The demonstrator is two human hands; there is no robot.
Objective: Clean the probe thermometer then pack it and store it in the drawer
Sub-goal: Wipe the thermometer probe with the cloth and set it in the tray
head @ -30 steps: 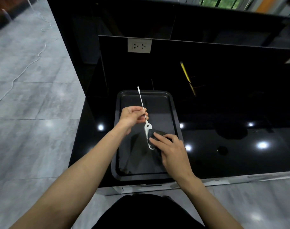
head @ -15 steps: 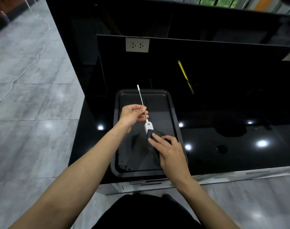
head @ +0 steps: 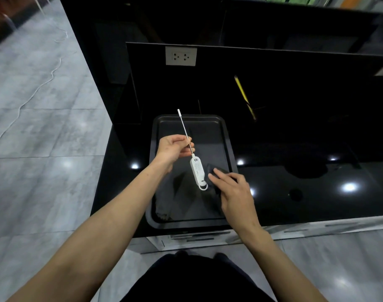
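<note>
A white probe thermometer (head: 197, 171) with a thin metal probe hangs over a black tray (head: 227, 136). My left hand (head: 174, 149) pinches the probe about midway, its capped tip pointing away from me. The white handle with its loop points toward me and is fully in sight. My right hand (head: 232, 190) holds a dark cloth (head: 214, 168) just right of the handle; fingers lie fairly straight over the cloth, which is partly hidden under them.
The tray sits at the left end of a glossy black counter (head: 306, 175), near its front edge. A black backsplash with a white wall socket (head: 181, 56) rises behind. Grey tiled floor lies to the left, with a white cable (head: 33, 92).
My right hand with the cloth has slid off the thermometer handle to its right side, uncovering the whole white handle. The left hand keeps its pinch on the probe.
</note>
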